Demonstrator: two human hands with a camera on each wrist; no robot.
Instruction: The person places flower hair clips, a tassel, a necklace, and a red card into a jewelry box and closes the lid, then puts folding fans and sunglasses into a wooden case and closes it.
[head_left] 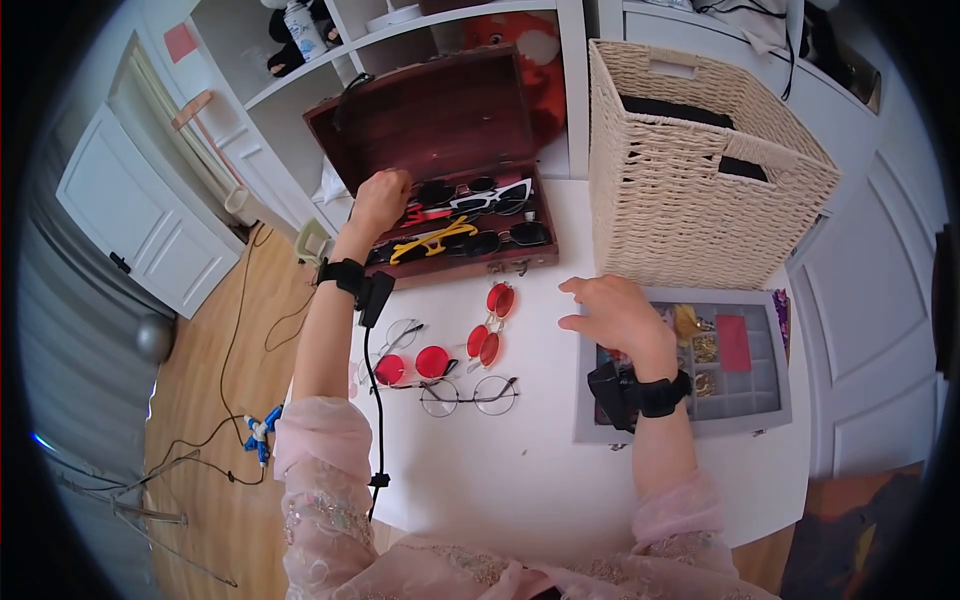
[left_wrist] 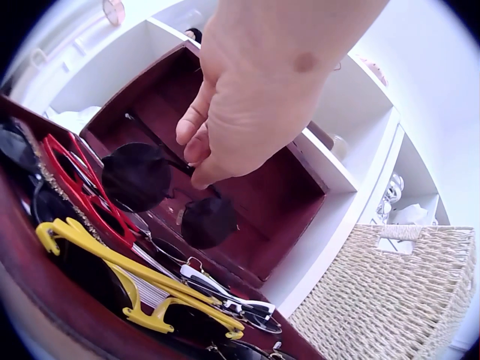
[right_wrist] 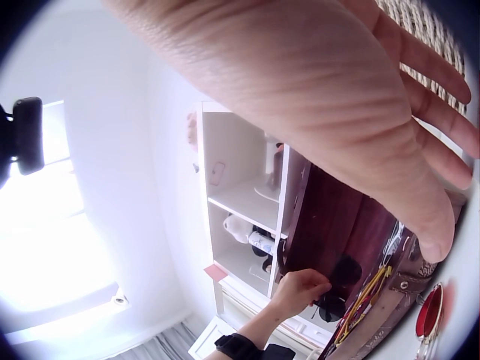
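Note:
My left hand is over the left side of an open dark red wooden box. In the left wrist view its fingertips pinch the frame of dark round sunglasses, raised above the other eyewear. Yellow-framed sunglasses, red-framed glasses and white-framed sunglasses lie among several dark pairs in the box. My right hand has its fingers extended and holds nothing. It hovers over the left side of a grey jewellery tray, in front of a woven basket.
On the white table lie round glasses with red lenses, more red-lensed glasses and clear round glasses. White shelves stand behind the box. A black cable hangs from the left wrist.

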